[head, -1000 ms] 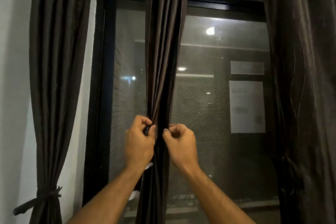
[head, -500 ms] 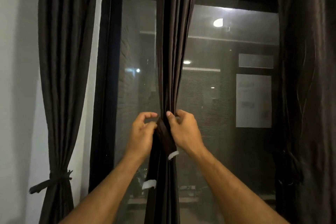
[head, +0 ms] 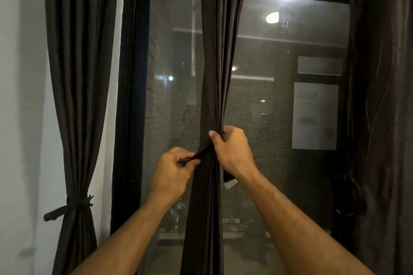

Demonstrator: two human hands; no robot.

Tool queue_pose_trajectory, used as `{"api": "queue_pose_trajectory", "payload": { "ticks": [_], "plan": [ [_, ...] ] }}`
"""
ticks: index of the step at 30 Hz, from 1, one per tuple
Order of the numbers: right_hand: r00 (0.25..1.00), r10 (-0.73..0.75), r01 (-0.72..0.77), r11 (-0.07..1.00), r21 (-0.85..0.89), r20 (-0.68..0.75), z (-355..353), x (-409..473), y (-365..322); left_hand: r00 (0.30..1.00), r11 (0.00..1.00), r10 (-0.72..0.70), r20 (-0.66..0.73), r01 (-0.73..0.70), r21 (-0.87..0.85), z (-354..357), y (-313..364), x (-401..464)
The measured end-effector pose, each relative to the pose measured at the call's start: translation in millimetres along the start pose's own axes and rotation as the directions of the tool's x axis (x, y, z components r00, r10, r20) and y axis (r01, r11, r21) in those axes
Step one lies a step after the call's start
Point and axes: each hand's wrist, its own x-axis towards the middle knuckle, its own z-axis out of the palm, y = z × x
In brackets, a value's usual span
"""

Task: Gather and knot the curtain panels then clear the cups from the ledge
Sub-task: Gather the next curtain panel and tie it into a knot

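Observation:
A dark brown middle curtain panel (head: pixel 220 56) hangs gathered in front of the window. My right hand (head: pixel 233 149) grips the bunched fabric, thumb across its front. My left hand (head: pixel 173 172) pinches the end of a dark tie strap (head: pixel 201 153) that runs from the panel down to the left. A white-tipped strap end (head: pixel 230 182) hangs below my right wrist. The left curtain panel (head: pixel 78 73) is bound low down by a knotted tie (head: pixel 71 206). No cups or ledge can be made out.
A right curtain panel (head: pixel 384 96) hangs loose at the frame's edge. The black window frame (head: pixel 131 96) and mesh-covered glass (head: pixel 263 129) lie behind the fabric, with reflected lights. A white wall (head: pixel 20 118) is on the left.
My left hand has moved down and left, drawing the strap out from the panel. My right hand has closed round the gathered fabric. The view has drifted right.

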Motion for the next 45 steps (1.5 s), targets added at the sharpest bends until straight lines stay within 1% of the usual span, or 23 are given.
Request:
{"api": "queue_pose_trajectory", "payload": {
  "ticks": [3, 5, 7, 9, 10, 12, 14, 15, 16, 17, 19, 22, 24, 26, 28, 30, 33, 36, 39, 41, 42, 44, 45],
  "plan": [
    [0.999, -0.047, 0.047, 0.999, 0.005, -0.017, -1, -6, 0, 0.983, 0.967, 0.1, -0.151, -0.06, 0.249, -7, -3, 9],
    [0.996, -0.084, 0.085, 0.996, 0.017, -0.026, 0, -9, -1, 0.978, 0.903, 0.141, -0.155, -0.063, 0.424, -9, 2, 15],
    [0.996, -0.092, 0.093, 0.995, 0.044, -0.019, 2, -11, -4, 0.983, 0.804, 0.118, -0.142, -0.011, 0.594, -7, 11, 21],
    [0.997, -0.075, 0.073, 0.988, 0.136, 0.009, 3, -10, -8, 0.984, 0.762, 0.032, -0.175, 0.089, 0.642, -6, 20, 29],
    [0.998, -0.061, 0.053, 0.976, 0.213, 0.032, 3, -12, -11, 0.982, 0.779, -0.022, -0.189, 0.136, 0.612, -5, 24, 33],
    [0.995, -0.014, -0.025, 0.926, 0.376, 0.101, -1, -13, -16, 0.975, 0.869, -0.137, -0.173, 0.202, 0.451, -2, 30, 37],
    [0.979, 0.03, -0.129, 0.857, 0.499, 0.201, -4, -14, -19, 0.965, 0.957, -0.242, -0.096, 0.254, 0.143, 1, 34, 36],
    [0.968, 0.036, -0.167, 0.829, 0.534, 0.248, -5, -14, -20, 0.957, 0.959, -0.283, -0.057, 0.281, -0.045, 2, 36, 34],
    [0.957, 0.033, -0.192, 0.815, 0.546, 0.287, -7, -13, -20, 0.949, 0.931, -0.316, -0.019, 0.306, -0.201, 2, 37, 33],
    [0.947, 0.027, -0.204, 0.818, 0.538, 0.319, -10, -10, -19, 0.939, 0.889, -0.344, 0.016, 0.331, -0.316, 3, 37, 33],
    [0.929, 0.013, -0.207, 0.846, 0.491, 0.369, -13, -3, -17, 0.907, 0.792, -0.411, 0.092, 0.405, -0.457, 2, 33, 38],
    [0.916, 0.019, -0.21, 0.874, 0.439, 0.4, -14, 12, -12, 0.839, 0.657, -0.467, 0.279, 0.541, -0.526, 1, 23, 46],
    [0.92, 0.049, -0.221, 0.884, 0.412, 0.389, -14, 19, -12, 0.8, 0.61, -0.449, 0.397, 0.599, -0.519, 2, 19, 46],
    [0.942, 0.064, -0.186, 0.916, 0.356, 0.329, -15, 23, -14, 0.789, 0.598, -0.427, 0.441, 0.613, -0.517, 4, 19, 46],
    [0.974, 0.091, -0.147, 0.95, 0.276, 0.205, -16, 26, -12, 0.787, 0.582, -0.411, 0.459, 0.615, -0.532, 7, 20, 46],
    [0.981, 0.135, -0.165, 0.958, 0.236, 0.137, -17, 27, -8, 0.777, 0.574, -0.398, 0.488, 0.626, -0.528, 9, 22, 46],
    [0.961, 0.208, -0.243, 0.951, 0.191, 0.183, -23, 25, -6, 0.74, 0.574, -0.399, 0.541, 0.662, -0.482, 11, 24, 48],
    [0.949, 0.216, -0.224, 0.974, 0.011, 0.228, -31, 22, -10, 0.709, 0.578, -0.39, 0.587, 0.685, -0.443, 11, 28, 48],
    [0.984, 0.125, -0.101, 0.978, -0.18, 0.126, -30, 20, -19, 0.756, 0.607, -0.44, 0.484, 0.648, -0.46, 17, 34, 50],
    [0.994, 0.092, -0.076, 0.968, -0.241, 0.056, -27, 17, -21, 0.845, 0.727, -0.466, 0.262, 0.534, -0.431, 23, 31, 52],
    [0.996, 0.086, -0.079, 0.97, -0.232, 0.019, -27, 15, -21, 0.878, 0.8, -0.461, 0.129, 0.474, -0.369, 24, 28, 52],
    [0.996, 0.082, -0.088, 0.975, -0.202, -0.037, -23, 10, -19, 0.901, 0.885, -0.418, -0.116, 0.375, -0.277, 22, 25, 41],
    [0.995, 0.079, -0.088, 0.978, -0.188, -0.056, -20, 7, -19, 0.903, 0.9, -0.386, -0.19, 0.323, -0.292, 19, 25, 32]
  ]
}}
